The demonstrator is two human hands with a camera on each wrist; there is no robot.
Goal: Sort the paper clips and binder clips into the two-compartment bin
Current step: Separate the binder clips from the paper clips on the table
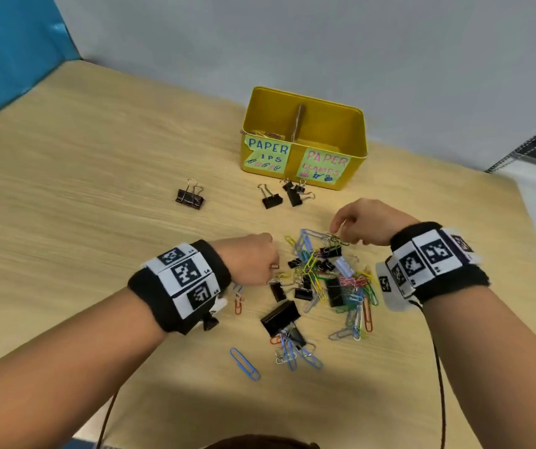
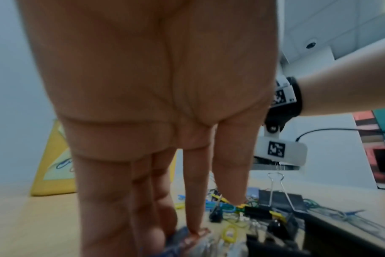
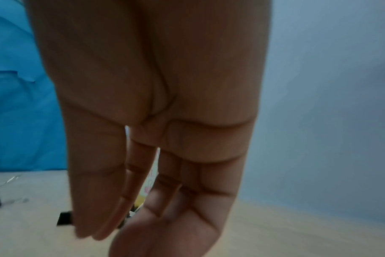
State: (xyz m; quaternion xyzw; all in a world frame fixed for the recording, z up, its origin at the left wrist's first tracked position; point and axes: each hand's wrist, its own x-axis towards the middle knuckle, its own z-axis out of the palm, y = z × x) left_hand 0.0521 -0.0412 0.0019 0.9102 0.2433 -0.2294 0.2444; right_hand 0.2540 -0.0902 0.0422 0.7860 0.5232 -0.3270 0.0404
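Yellow bin (image 1: 354, 124): far centre of table (image 1: 82, 189), 2 labelled compartments; few paper clips in left, right looks bare.
Pile (image 1: 325, 286): mixed clips, near centre, unsorted.
Binder clips (image 1: 284, 194): 4 loose, far of pile.
Left hand (image 1: 255, 257): fingertips pinching clips at pile's left edge.
Right hand (image 1: 362, 225): pinching a wire clip at pile's far edge.
Progress: early; most remains.

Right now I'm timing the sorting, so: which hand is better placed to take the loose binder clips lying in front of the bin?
Probably the right hand. It hovers at the pile's far edge, nearer the binder clips before the yellow bin and its clamps side. The left hand is lower, fingertips down among paper clips.
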